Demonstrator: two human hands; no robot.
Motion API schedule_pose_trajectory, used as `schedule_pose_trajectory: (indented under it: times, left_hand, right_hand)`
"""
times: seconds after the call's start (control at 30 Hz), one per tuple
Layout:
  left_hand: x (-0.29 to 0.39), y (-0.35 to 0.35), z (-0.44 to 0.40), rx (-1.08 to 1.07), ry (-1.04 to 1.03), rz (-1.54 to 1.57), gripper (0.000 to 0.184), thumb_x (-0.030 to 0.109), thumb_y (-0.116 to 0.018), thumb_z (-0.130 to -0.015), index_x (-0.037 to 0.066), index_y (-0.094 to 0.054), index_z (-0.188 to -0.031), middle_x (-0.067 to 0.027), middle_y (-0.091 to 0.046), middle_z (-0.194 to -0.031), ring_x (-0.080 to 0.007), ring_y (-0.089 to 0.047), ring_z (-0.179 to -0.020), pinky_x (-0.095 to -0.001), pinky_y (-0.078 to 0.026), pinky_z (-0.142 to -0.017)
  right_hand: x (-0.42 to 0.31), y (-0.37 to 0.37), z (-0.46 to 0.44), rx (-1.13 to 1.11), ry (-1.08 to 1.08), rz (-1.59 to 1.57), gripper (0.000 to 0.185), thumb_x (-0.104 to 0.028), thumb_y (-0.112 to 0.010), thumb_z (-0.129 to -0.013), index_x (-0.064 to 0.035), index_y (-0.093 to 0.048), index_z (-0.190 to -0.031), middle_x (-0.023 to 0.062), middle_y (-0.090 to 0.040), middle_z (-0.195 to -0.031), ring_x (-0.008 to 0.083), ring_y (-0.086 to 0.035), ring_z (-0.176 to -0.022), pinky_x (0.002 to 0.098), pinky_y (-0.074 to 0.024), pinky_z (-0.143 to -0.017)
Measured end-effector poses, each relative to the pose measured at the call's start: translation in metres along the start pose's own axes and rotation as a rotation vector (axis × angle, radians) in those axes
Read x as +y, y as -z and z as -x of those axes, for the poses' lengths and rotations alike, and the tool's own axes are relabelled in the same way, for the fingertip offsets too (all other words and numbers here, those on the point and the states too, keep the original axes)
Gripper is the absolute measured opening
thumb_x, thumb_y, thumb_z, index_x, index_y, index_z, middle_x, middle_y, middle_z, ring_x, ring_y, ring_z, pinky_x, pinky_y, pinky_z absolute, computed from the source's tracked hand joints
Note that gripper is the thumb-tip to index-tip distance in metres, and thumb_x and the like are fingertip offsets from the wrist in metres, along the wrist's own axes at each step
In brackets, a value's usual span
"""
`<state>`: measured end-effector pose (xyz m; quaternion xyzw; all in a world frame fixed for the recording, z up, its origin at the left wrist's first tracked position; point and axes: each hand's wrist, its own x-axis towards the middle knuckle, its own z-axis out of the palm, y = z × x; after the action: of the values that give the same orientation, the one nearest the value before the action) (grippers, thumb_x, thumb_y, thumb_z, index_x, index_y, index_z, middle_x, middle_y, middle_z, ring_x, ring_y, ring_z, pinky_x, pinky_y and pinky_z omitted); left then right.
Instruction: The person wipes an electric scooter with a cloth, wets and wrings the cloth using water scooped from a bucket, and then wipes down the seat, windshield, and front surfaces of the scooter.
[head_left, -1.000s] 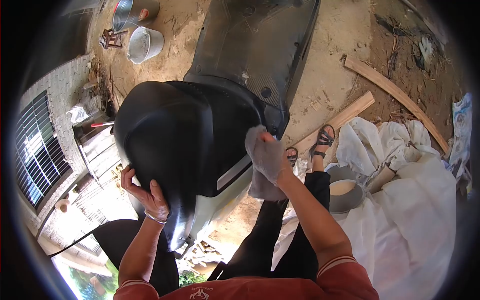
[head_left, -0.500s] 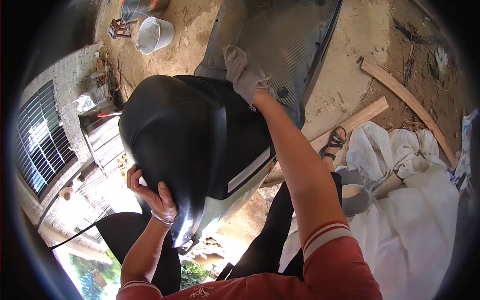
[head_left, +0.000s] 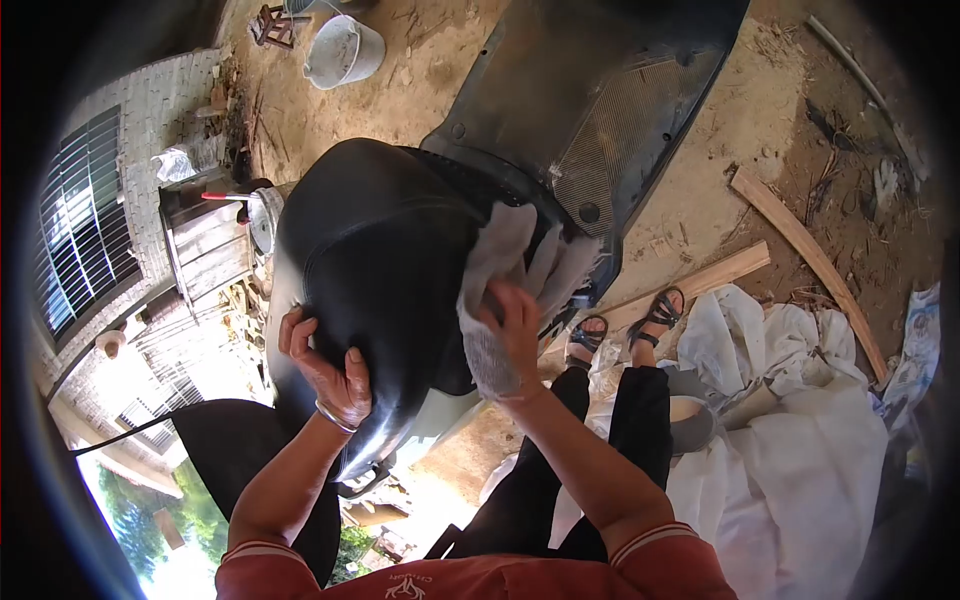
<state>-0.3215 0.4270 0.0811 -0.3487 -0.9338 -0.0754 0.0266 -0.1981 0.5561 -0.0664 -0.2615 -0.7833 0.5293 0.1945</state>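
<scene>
The black seat [head_left: 375,215] of a scooter fills the middle of the view, with the dark ribbed footboard [head_left: 620,120] beyond it. My left hand [head_left: 330,375] rests on the near-left side of the seat, its thumb and fingers spread apart. A frayed grey rag [head_left: 490,330] is bunched in my right hand [head_left: 515,325], at the right side of the seat. Part of the rag hangs loose past my fingers and hides some of the scooter's side.
A white bucket [head_left: 345,52] stands on the dirt ground at the upper left. Wooden strips [head_left: 810,265] lie at the right, near a pile of white sacks [head_left: 800,450]. My sandalled feet [head_left: 655,315] are beside the scooter. A barred window [head_left: 85,220] is in the wall at left.
My right hand has drawn back toward me from the footboard end of the seat, and the rag now hangs more loosely. My left hand stays on the seat. The view has shifted.
</scene>
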Motion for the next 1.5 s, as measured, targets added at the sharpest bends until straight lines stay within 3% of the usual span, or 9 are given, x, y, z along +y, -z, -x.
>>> schedule_pose_trajectory:
  times: [0.07, 0.2, 0.27, 0.63, 0.93, 1.07, 1.2, 1.3, 1.5]
  left_hand:
    - [0.000, -0.002, 0.000, 0.022, 0.008, 0.022, 0.057, 0.040, -0.050, -0.089, -0.001, -0.034, -0.126, -0.0230, -0.033, -0.130, -0.0356, -0.032, -0.123, -0.0468, -0.024, -0.105]
    - [0.004, 0.000, 0.000, 0.015, 0.027, 0.002, 0.057, 0.042, -0.049, -0.091, -0.001, -0.034, -0.126, -0.0239, -0.034, -0.131, -0.0369, -0.033, -0.124, -0.0473, -0.024, -0.106]
    - [0.004, 0.000, 0.001, 0.022, 0.031, 0.026, 0.057, 0.041, -0.050, -0.090, -0.001, -0.035, -0.126, -0.0241, -0.034, -0.130, -0.0372, -0.033, -0.124, -0.0473, -0.024, -0.106]
    - [0.003, -0.003, -0.003, 0.065, 0.041, 0.018, 0.054, 0.036, -0.058, -0.084, 0.003, -0.038, -0.122, -0.0249, -0.036, -0.127, -0.0413, -0.036, -0.118, -0.0520, -0.028, -0.101]
    - [0.003, 0.002, -0.004, 0.031, 0.053, -0.025, 0.060, 0.028, -0.063, -0.071, 0.008, -0.038, -0.121, -0.0218, -0.034, -0.125, -0.0445, -0.036, -0.118, -0.0562, -0.028, -0.101]
    - [0.008, 0.006, -0.004, 0.009, 0.096, -0.016, 0.057, 0.028, -0.063, -0.072, 0.009, -0.040, -0.120, -0.0206, -0.036, -0.122, -0.0431, -0.036, -0.119, -0.0562, -0.027, -0.103]
    - [0.033, 0.020, 0.005, 0.054, 0.173, 0.053, 0.055, 0.028, -0.064, -0.075, 0.009, -0.042, -0.122, -0.0208, -0.037, -0.126, -0.0427, -0.034, -0.122, -0.0570, -0.024, -0.104]
    - [0.127, 0.058, 0.069, 0.016, 0.412, 0.386, 0.057, 0.033, -0.061, -0.082, 0.009, -0.042, -0.129, -0.0208, -0.036, -0.133, -0.0415, -0.030, -0.128, -0.0545, -0.020, -0.108]
    - [0.196, 0.063, 0.196, 0.024, 1.717, 2.089, 0.053, 0.031, -0.058, -0.089, 0.007, -0.043, -0.134, -0.0173, -0.040, -0.139, -0.0346, -0.037, -0.131, -0.0515, -0.028, -0.108]
  right_hand:
    - [-0.008, 0.007, 0.016, -0.038, 0.026, 0.001, 0.028, -0.013, -0.061, -0.082, -0.0067, -0.059, -0.110, 0.0100, -0.054, -0.118, 0.0286, -0.053, -0.108, 0.0374, -0.0448, -0.092]
    - [-0.031, 0.030, -0.036, -0.110, -0.823, -1.309, 0.047, -0.014, -0.065, -0.083, -0.0018, -0.050, -0.125, 0.0141, -0.042, -0.133, 0.0284, -0.046, -0.116, 0.0331, -0.0427, -0.093]
    - [-0.031, 0.018, -0.084, -0.147, 0.135, -0.211, 0.056, -0.021, -0.057, -0.082, 0.0000, -0.043, -0.133, 0.0210, -0.036, -0.138, 0.0421, -0.031, -0.130, 0.0476, -0.0275, -0.106]
    - [-0.017, -0.082, -0.263, -0.293, 0.133, -0.178, 0.050, -0.018, -0.055, -0.085, 0.0017, -0.044, -0.129, 0.0210, -0.042, -0.132, 0.0360, -0.042, -0.123, 0.0420, -0.0361, -0.102]
    - [-0.041, -0.013, -0.170, -0.216, -0.047, -0.263, 0.048, -0.018, -0.056, -0.089, 0.0032, -0.042, -0.130, 0.0233, -0.040, -0.133, 0.0384, -0.042, -0.123, 0.0425, -0.0339, -0.105]
    - [-0.052, -0.003, -0.091, -0.174, 0.510, 0.754, 0.056, -0.012, -0.059, -0.084, 0.0055, -0.035, -0.131, 0.0284, -0.030, -0.136, 0.0441, -0.041, -0.120, 0.0458, -0.0346, -0.105]
    - [-0.068, 0.026, -0.002, -0.327, 0.330, 0.412, 0.058, -0.016, -0.063, -0.084, -0.0030, -0.035, -0.133, 0.0280, -0.026, -0.140, 0.0440, -0.045, -0.119, 0.0443, -0.0422, -0.097]
    - [-0.088, 0.088, 0.039, -0.744, -0.001, -0.189, 0.039, -0.018, -0.064, -0.080, 0.0026, -0.058, -0.113, 0.0182, -0.064, -0.100, 0.0306, -0.062, -0.099, 0.0353, -0.0470, -0.085]
    - [-0.156, 0.142, 0.090, -0.998, -0.327, -0.087, 0.052, -0.017, -0.066, -0.080, 0.0027, -0.051, -0.125, 0.0238, -0.059, -0.113, 0.0323, -0.061, -0.104, 0.0365, -0.0477, -0.089]
